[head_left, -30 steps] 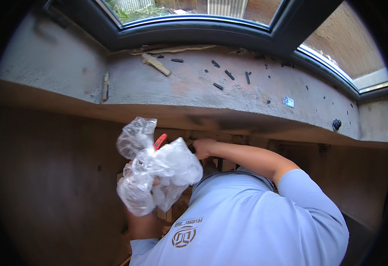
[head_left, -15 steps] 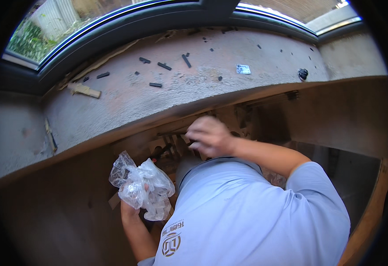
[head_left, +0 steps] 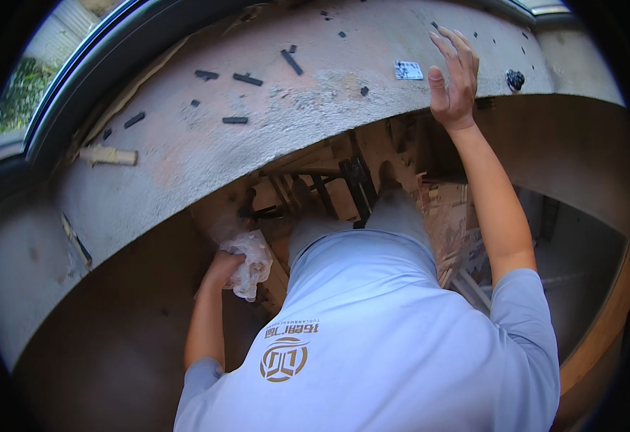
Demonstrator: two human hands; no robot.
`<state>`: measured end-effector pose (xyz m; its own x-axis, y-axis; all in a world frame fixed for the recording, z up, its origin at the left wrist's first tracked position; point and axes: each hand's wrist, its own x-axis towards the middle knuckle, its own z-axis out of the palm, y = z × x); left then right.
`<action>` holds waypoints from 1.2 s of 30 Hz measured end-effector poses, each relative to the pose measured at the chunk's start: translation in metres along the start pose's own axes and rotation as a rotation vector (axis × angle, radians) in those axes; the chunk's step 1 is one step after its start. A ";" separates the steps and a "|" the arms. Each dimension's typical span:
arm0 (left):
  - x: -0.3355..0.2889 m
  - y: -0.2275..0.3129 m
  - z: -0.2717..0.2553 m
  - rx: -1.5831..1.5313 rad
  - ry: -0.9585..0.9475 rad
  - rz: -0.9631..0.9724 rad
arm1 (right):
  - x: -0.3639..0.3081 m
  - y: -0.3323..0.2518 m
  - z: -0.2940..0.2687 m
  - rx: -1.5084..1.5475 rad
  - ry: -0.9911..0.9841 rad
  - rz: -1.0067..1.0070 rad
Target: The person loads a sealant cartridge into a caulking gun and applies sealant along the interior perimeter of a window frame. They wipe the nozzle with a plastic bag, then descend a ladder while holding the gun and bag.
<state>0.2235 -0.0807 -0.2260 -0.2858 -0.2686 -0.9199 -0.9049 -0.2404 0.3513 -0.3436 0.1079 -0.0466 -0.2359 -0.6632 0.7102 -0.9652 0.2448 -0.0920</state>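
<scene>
My left hand is closed round a crumpled clear plastic bag, low on the left below the ledge. The bag hangs out on the right side of that hand. My right hand is raised at the front edge of the window ledge, fingers stretched out and nothing in them. Beside its thumb lies a small white-and-blue card or packet. A crumpled black lump sits on the ledge to the right of this hand.
Short black strips and small dark bits lie scattered on the ledge. A torn tan piece lies at its left end, near the dark window frame. Under the ledge stands a black metal frame, near my feet.
My right hand has swung from in front of my body up and right to the ledge, its fingers spreading. My left hand has moved up slightly, and the bag looks more bunched. The view has shifted.
</scene>
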 end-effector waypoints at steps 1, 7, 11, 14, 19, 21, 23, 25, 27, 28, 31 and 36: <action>0.008 0.007 -0.001 0.038 -0.047 -0.035 | 0.001 -0.001 -0.002 0.001 -0.016 -0.009; 0.072 0.028 -0.008 0.264 -0.160 -0.180 | 0.002 0.001 -0.002 0.000 -0.039 0.037; 0.113 0.023 -0.007 0.538 -0.215 0.002 | 0.000 0.004 -0.002 0.020 -0.058 0.097; 0.140 0.033 -0.003 0.792 -0.297 0.084 | -0.001 0.001 -0.007 0.053 -0.086 0.144; 0.152 0.074 0.017 0.872 -0.348 0.174 | -0.005 0.000 -0.003 -0.045 -0.148 0.186; 0.143 0.096 0.030 0.878 -0.362 0.213 | -0.007 0.003 0.001 -0.087 -0.129 0.163; 0.134 0.124 0.039 0.931 -0.414 0.181 | -0.008 0.003 0.002 -0.059 -0.141 0.195; 0.126 0.148 0.041 1.427 -0.712 0.671 | -0.005 0.003 0.000 -0.035 -0.109 0.186; 0.128 0.165 0.048 1.669 -0.970 0.922 | -0.002 0.001 -0.006 -0.002 -0.131 0.222; 0.134 0.169 0.054 1.676 -1.078 0.910 | -0.003 0.000 -0.008 0.018 -0.205 0.269; 0.139 0.163 0.055 1.276 -0.640 0.406 | -0.034 0.004 -0.006 0.048 -0.033 0.106; 0.152 0.164 0.034 1.001 -0.515 0.191 | -0.264 -0.049 0.000 0.024 -0.155 0.780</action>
<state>0.0211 -0.1296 -0.3145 -0.3325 0.2491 -0.9096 -0.6119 0.6770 0.4090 -0.2334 0.2711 -0.2295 -0.8559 -0.3982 0.3299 -0.5171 0.6653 -0.5386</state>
